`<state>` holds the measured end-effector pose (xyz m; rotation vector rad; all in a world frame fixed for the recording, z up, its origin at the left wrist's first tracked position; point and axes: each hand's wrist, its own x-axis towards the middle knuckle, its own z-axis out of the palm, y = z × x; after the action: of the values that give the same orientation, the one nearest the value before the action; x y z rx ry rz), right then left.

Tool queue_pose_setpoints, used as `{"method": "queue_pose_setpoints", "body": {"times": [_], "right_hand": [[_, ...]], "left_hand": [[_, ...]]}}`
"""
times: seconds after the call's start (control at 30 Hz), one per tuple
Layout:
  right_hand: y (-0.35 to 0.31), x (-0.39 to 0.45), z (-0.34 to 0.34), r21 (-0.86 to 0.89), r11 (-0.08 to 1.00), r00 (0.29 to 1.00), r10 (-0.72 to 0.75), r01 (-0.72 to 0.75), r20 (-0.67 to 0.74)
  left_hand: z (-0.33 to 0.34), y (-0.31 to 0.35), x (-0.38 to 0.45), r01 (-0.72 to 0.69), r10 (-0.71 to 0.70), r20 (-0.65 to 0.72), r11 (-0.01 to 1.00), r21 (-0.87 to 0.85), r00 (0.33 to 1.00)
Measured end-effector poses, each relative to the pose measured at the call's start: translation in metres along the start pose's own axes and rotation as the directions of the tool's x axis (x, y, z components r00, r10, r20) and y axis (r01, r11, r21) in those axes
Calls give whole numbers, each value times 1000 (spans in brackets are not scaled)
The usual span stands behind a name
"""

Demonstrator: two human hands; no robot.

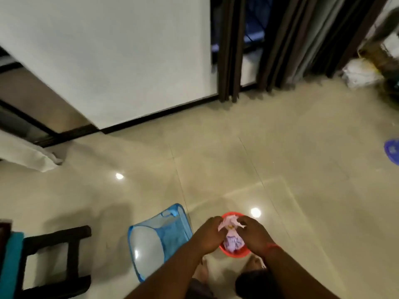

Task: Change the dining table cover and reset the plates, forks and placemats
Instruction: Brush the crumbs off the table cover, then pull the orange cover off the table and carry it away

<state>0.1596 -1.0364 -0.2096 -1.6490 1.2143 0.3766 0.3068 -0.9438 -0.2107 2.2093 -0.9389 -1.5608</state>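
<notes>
A bunched pale pink and lilac cloth (232, 240) hangs down into a small red-orange bucket (236, 253) on the floor near my feet. My left hand (208, 234) grips the cloth's top from the left. My right hand (254, 233) pinches the same bunch from the right, above the bucket's rim. A red thread circles my right wrist. No plates, forks or placemats are in view.
A blue mesh hamper (158, 238) lies tipped on the glossy tile floor left of the bucket. A dark chair (62, 260) with a teal cloth (11, 262) stands at lower left. Dark curtains (276, 46) hang at the back; clutter (364, 72) sits far right.
</notes>
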Motion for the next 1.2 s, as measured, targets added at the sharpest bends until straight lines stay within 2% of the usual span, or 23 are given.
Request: {"method": "queue_pose_setpoints", "body": {"times": [0.1, 0.2, 0.3, 0.43, 0.47, 0.6, 0.73, 0.83, 0.87, 1.0, 1.13, 1.2], "right_hand": [[-36, -6, -18, -211, 959, 977, -160, 188, 144], [-66, -2, -34, -308, 897, 934, -238, 317, 267], [-90, 8, -41, -345, 787, 845, -389, 512, 366], [-126, -18, -38, -350, 653, 720, -462, 671, 518], [-129, -17, -37, -351, 638, 707, -469, 686, 529], [-142, -39, -4, -342, 502, 579, -457, 794, 674], [-144, -72, 49, -282, 313, 388, -360, 907, 848], [-146, -108, 98, -230, 132, 258, -276, 964, 926], [-146, -127, 117, -187, 78, 201, -246, 979, 948], [-138, -180, 184, -81, -99, 66, -151, 992, 986], [-122, -223, 245, 0, -239, -15, -60, 971, 998], [-112, -244, 274, 16, -290, -26, -33, 957, 999]], "left_hand": [[-26, -1, -24, -20, 24, -89, 999, 41, 996], [-43, 0, -41, -19, 23, -203, 1000, 24, 979], [-50, 8, -69, -9, 2, -326, 1000, -20, 945], [-30, 18, -114, 59, -107, -488, 992, -114, 866], [-25, 21, -122, 69, -134, -523, 988, -142, 842], [16, 6, -168, 190, -313, -636, 948, -256, 705], [74, -33, -220, 318, -497, -704, 867, -382, 507], [126, -59, -268, 395, -667, -668, 741, -543, 331], [146, -68, -287, 418, -730, -630, 676, -607, 265], [210, -96, -345, 386, -898, -436, 425, -819, 63], [261, -122, -380, 276, -964, -260, 234, -932, -62], [284, -138, -393, 269, -974, -211, 181, -946, -86]]}}
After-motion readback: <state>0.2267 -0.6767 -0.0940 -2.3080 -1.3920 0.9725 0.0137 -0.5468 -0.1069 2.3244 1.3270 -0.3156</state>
